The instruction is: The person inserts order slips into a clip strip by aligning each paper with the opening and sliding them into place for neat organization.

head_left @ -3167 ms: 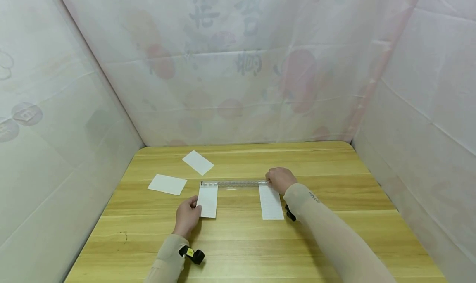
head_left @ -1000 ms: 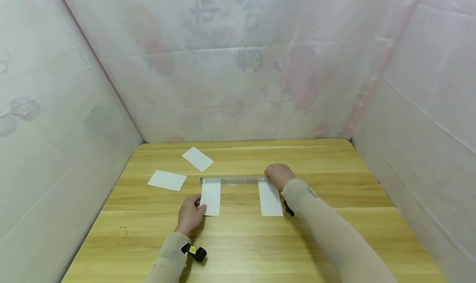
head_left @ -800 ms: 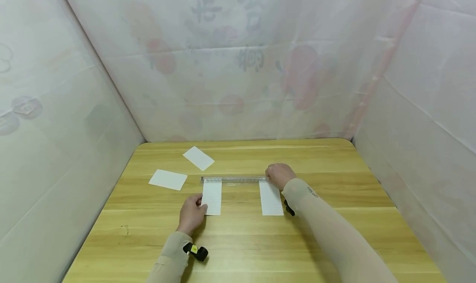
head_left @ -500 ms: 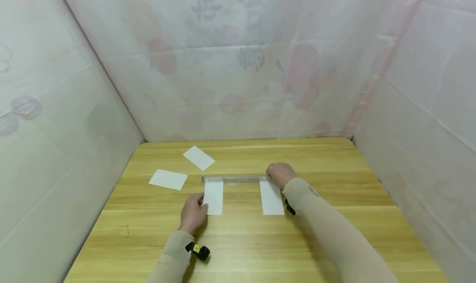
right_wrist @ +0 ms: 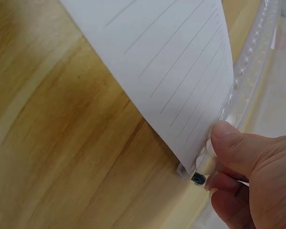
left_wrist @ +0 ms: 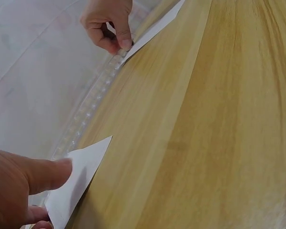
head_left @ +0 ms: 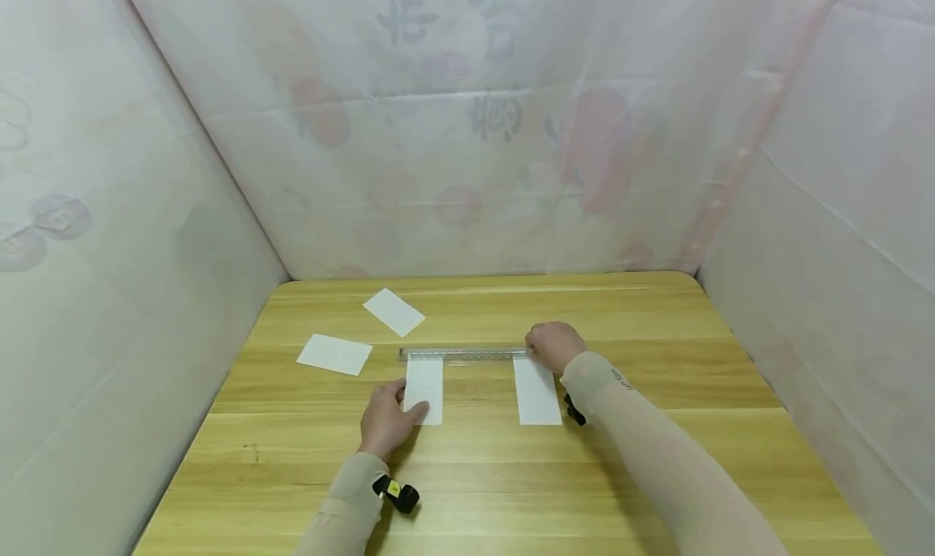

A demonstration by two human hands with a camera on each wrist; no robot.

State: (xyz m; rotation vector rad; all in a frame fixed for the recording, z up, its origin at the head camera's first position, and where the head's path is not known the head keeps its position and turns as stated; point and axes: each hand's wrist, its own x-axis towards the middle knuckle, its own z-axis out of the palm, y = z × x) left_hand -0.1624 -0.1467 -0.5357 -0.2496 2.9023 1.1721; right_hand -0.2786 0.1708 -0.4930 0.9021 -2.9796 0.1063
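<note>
Our right hand (head_left: 557, 347) pinched the clear strip (head_left: 475, 354) by its end; our left hand (head_left: 389, 420) gripped a white card (head_left: 425, 385).

A wooden table (head_left: 467, 491) bears four cards (head_left: 334, 355) and a clear strip (head_left: 475, 354).

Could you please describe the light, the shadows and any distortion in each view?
Head view: fairly even light, a pale sheen on the tabletop, soft shadows by the left sleeve and right sleeve. Left wrist: dimmer, with a grey shadow on the left card. Right wrist: ruled lines on the right card show clearly, while the clear strip looks bowed, perhaps lens distortion.
</note>
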